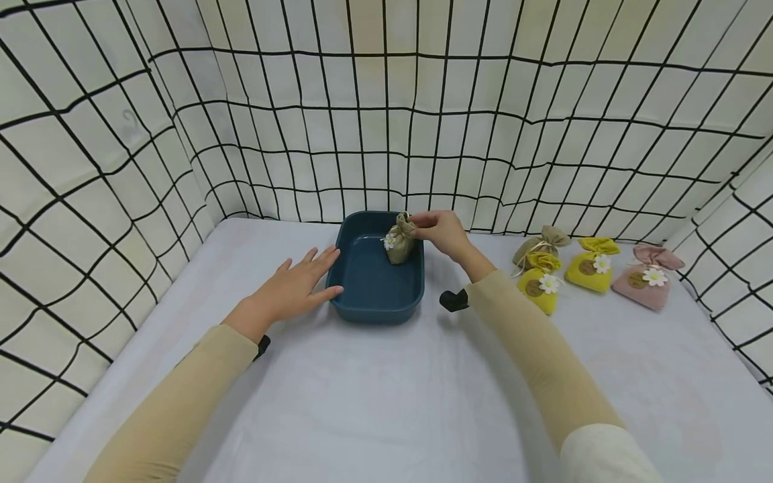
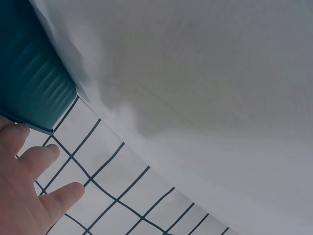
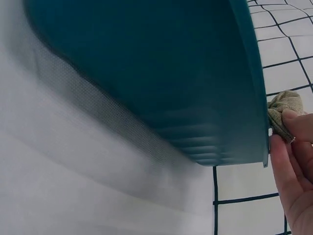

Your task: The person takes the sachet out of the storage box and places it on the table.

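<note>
Here the right hand [image 1: 443, 231] pinches the gathered top of an olive sachet [image 1: 400, 243] and holds it upright inside the blue bin [image 1: 376, 305], against the bin's far right corner; whether the sachet's base rests on the bin floor cannot be told. The right wrist view shows the fingertips [image 3: 293, 122] closed on the cloth neck just past the bin's rim. The left hand [image 1: 296, 287] lies flat with fingers spread, its fingertips touching the bin's left wall, holding nothing. By the look of it, the step in hand is placing this sachet in the bin; the next move calls for letting go of the neck and lifting the hand over the rim without tipping the sachet.

The surface [image 1: 386, 402] is covered in white cloth. On its right side, well apart from the bin, lie a tan sachet [image 1: 543, 243], two yellow sachets [image 1: 539, 282] [image 1: 590, 265] and a pink sachet [image 1: 646, 278]. Cream panels with a black grid [image 1: 386, 100] wall in the surface on three sides.
</note>
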`<action>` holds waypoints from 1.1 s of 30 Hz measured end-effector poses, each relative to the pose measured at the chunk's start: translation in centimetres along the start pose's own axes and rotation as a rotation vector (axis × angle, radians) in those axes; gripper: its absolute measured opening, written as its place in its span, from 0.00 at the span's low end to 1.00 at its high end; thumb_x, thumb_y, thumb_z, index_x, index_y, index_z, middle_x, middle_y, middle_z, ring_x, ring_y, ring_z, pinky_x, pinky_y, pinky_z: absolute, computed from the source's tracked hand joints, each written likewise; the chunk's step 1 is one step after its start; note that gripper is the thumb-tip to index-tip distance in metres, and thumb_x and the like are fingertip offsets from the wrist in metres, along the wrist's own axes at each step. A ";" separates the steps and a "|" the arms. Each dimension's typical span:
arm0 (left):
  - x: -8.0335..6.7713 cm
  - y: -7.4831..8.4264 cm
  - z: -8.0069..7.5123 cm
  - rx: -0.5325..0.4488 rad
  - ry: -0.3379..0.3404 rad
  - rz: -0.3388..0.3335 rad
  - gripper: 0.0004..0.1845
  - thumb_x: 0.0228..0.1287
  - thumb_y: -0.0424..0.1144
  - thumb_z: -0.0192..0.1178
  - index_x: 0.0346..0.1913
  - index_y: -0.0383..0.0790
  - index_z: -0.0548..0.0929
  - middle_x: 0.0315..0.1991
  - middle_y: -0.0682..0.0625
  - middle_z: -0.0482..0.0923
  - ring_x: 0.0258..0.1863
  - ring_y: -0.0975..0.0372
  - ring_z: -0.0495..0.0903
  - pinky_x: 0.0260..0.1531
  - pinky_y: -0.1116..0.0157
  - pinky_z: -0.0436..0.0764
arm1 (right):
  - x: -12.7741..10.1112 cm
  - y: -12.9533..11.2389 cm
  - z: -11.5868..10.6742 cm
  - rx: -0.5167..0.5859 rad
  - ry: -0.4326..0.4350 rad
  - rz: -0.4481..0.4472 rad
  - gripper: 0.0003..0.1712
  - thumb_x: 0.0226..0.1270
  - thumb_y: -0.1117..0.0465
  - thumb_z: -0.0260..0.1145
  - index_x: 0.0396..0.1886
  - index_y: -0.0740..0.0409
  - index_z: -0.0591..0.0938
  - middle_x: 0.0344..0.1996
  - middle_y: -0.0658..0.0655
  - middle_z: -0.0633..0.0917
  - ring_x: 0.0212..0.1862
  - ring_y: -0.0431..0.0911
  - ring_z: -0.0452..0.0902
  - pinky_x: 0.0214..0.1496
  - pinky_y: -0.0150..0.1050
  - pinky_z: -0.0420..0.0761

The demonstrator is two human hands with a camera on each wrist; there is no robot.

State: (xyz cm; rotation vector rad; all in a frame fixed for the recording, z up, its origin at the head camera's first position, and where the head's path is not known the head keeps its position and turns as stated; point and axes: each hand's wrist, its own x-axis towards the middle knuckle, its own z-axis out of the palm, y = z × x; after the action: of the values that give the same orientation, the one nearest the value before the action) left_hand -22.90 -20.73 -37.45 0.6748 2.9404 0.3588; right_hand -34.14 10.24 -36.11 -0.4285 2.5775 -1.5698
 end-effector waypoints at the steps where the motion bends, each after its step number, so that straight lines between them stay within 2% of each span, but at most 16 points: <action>1: 0.0 0.0 0.0 0.000 0.001 0.000 0.44 0.78 0.62 0.49 0.84 0.41 0.48 0.83 0.44 0.44 0.80 0.41 0.44 0.71 0.31 0.44 | 0.0 -0.1 0.0 0.002 -0.013 -0.007 0.19 0.71 0.68 0.69 0.60 0.65 0.84 0.55 0.65 0.86 0.57 0.54 0.82 0.59 0.46 0.81; 15: 0.1 -0.2 0.3 -0.005 0.001 0.003 0.46 0.77 0.66 0.48 0.84 0.41 0.48 0.83 0.45 0.44 0.80 0.41 0.44 0.70 0.30 0.45 | -0.3 -0.7 0.4 0.055 -0.110 -0.052 0.18 0.73 0.70 0.65 0.60 0.66 0.84 0.55 0.64 0.85 0.55 0.53 0.84 0.56 0.42 0.84; 26: 0.2 -0.2 0.2 -0.012 0.002 0.004 0.45 0.77 0.63 0.49 0.84 0.41 0.48 0.83 0.45 0.43 0.80 0.41 0.44 0.71 0.30 0.44 | -0.5 -0.8 0.2 0.053 -0.167 -0.070 0.17 0.74 0.70 0.65 0.60 0.65 0.84 0.54 0.63 0.86 0.54 0.52 0.83 0.59 0.46 0.82; 33: 0.1 -0.1 0.1 -0.016 -0.001 0.000 0.45 0.78 0.63 0.49 0.84 0.42 0.47 0.83 0.45 0.43 0.80 0.41 0.44 0.71 0.31 0.44 | -0.5 -0.5 1.0 -0.030 -0.159 -0.052 0.22 0.73 0.65 0.69 0.64 0.64 0.82 0.58 0.63 0.84 0.57 0.53 0.83 0.59 0.45 0.82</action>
State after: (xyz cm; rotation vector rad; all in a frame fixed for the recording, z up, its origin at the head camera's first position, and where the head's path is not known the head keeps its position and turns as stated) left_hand -23.02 -20.78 -37.63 0.6727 2.9335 0.3816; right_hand -33.31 9.32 -36.15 -0.6022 2.4919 -1.4497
